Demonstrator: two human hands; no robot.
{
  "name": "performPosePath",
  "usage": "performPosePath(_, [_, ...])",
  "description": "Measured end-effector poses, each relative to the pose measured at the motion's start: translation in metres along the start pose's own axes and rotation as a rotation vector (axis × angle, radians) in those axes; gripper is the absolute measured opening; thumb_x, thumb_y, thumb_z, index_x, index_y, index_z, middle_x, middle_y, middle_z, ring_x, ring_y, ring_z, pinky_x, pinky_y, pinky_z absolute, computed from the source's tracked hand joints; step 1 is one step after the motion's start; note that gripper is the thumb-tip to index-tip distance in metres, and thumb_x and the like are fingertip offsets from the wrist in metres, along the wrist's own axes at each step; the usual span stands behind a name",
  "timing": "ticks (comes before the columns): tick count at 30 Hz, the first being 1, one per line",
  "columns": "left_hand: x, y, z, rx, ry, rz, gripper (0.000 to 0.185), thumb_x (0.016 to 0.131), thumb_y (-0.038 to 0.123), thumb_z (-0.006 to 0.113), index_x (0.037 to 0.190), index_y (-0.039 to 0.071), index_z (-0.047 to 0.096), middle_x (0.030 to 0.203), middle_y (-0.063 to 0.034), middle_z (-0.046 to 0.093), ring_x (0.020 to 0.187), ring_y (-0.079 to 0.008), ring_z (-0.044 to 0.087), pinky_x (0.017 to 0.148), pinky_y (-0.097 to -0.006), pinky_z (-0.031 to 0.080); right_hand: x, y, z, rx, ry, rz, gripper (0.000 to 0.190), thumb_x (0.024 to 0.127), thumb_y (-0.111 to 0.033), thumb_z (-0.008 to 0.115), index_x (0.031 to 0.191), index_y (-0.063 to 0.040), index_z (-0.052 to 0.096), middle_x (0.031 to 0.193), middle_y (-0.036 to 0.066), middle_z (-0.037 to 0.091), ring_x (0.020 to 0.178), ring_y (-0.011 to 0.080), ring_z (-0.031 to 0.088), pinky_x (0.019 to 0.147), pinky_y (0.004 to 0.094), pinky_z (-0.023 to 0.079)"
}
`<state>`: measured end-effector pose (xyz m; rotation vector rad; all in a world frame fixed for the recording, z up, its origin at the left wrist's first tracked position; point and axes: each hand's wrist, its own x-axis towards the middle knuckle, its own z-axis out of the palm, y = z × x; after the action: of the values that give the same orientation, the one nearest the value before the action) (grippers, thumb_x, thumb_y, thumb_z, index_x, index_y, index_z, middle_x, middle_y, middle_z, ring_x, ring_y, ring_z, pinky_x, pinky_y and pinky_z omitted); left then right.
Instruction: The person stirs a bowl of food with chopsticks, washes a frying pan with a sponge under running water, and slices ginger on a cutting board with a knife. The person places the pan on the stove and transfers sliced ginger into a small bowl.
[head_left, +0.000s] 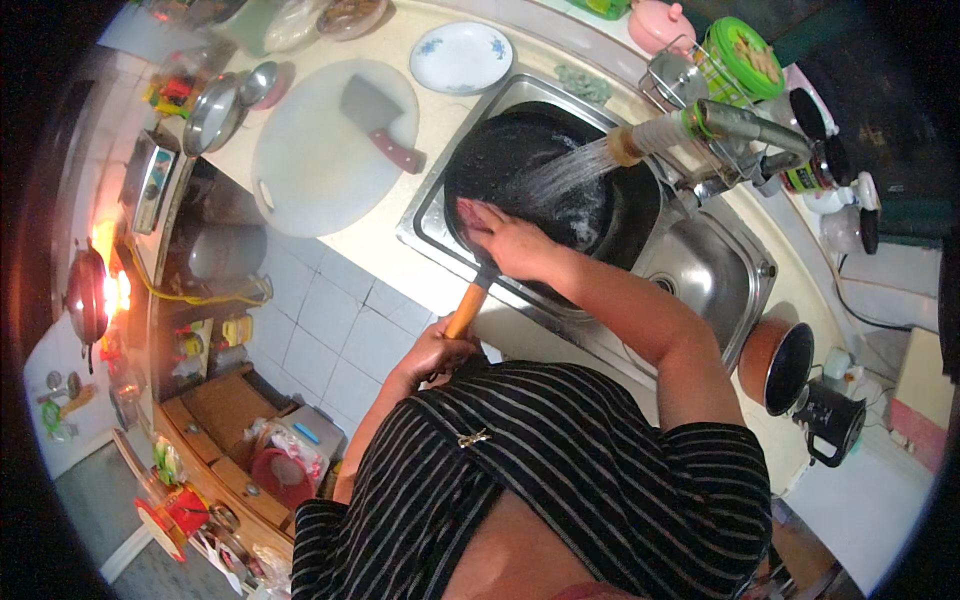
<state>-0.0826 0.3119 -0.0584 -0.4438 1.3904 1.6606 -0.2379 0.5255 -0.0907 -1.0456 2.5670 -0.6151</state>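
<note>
A black wok (495, 161) sits tilted in the larger steel sink basin (420, 217). My left hand (439, 352) grips the end of its wooden handle (469, 307) close to my body. Inside the wok, my right hand (521, 247) presses a reddish scrubbing cloth or pad (471, 214) against the wall near the handle; its exact kind is hard to tell. Water sprays from the tap's nozzle (622, 146) into the wok, and some whitish water lies at the bottom. My right palm hides part of the pad.
Left of the sink, a cleaver (371, 101) rests on a round white cutting board (322, 172). A patterned plate (461, 58) stands behind. To the right are the smaller basin (705, 255), a brown pot (772, 367) and a black electric kettle (829, 424). Jars line the back ledge.
</note>
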Motion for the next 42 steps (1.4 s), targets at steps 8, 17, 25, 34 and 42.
performPosePath(8, [-0.003, 0.011, 0.007, 0.095, 0.051, 0.004, 0.026, 0.079, 0.001, 0.070, 0.101, 0.007, 0.057, 0.084, 0.0006, 0.058, 0.076, -0.0109, 0.056, 0.070, -0.0253, 0.047, 0.085, 0.030, 0.014, -0.044, 0.322, 0.140, 0.038, 0.088, -0.009, 0.048, 0.125, 0.000, 0.054, 0.139, 0.025, 0.045, 0.131, 0.0407, 0.043, 0.106, 0.0441, 0.040])
performPosePath(17, [0.009, -0.009, -0.005, 0.044, -0.002, 0.093, 0.026, 0.080, 0.003, 0.069, 0.100, 0.008, 0.054, 0.078, 0.0012, 0.055, 0.065, -0.0097, 0.053, 0.057, -0.0237, 0.044, -0.029, 0.032, 0.028, 1.206, -0.156, 0.262, 0.013, 0.093, -0.014, 0.065, 0.092, -0.001, 0.065, 0.083, 0.002, 0.065, 0.074, 0.0090, 0.056, 0.071, 0.0246, 0.046])
performPosePath(25, [0.013, -0.019, -0.010, 0.026, 0.015, 0.079, 0.027, 0.079, 0.002, 0.068, 0.101, 0.008, 0.053, 0.076, 0.0021, 0.052, 0.059, -0.0085, 0.051, 0.051, -0.0236, 0.042, 0.042, -0.007, 0.017, 1.122, 0.057, 0.299, 0.017, 0.086, -0.015, 0.074, 0.082, -0.002, 0.063, 0.076, 0.006, 0.068, 0.071, 0.0117, 0.065, 0.064, 0.0250, 0.049])
performPosePath(34, [0.011, -0.021, -0.011, 0.063, 0.020, 0.096, 0.038, 0.080, 0.003, 0.067, 0.116, 0.008, 0.055, 0.081, 0.0026, 0.052, 0.067, -0.0086, 0.052, 0.056, -0.0227, 0.042, 0.156, 0.081, -0.003, 1.275, 0.739, 0.727, 0.035, 0.081, -0.032, 0.077, 0.074, 0.001, 0.067, 0.068, 0.009, 0.067, 0.056, 0.0160, 0.063, 0.053, 0.0308, 0.049])
performPosePath(42, [0.017, -0.021, -0.011, 0.021, -0.043, 0.114, 0.040, 0.081, 0.002, 0.066, 0.118, 0.008, 0.052, 0.079, 0.0020, 0.051, 0.063, -0.0083, 0.051, 0.053, -0.0228, 0.041, 0.046, 0.193, 0.010, 0.874, 0.946, 0.464, 0.009, 0.086, -0.014, 0.066, 0.087, -0.005, 0.064, 0.095, 0.010, 0.066, 0.085, 0.0243, 0.065, 0.079, 0.0369, 0.053])
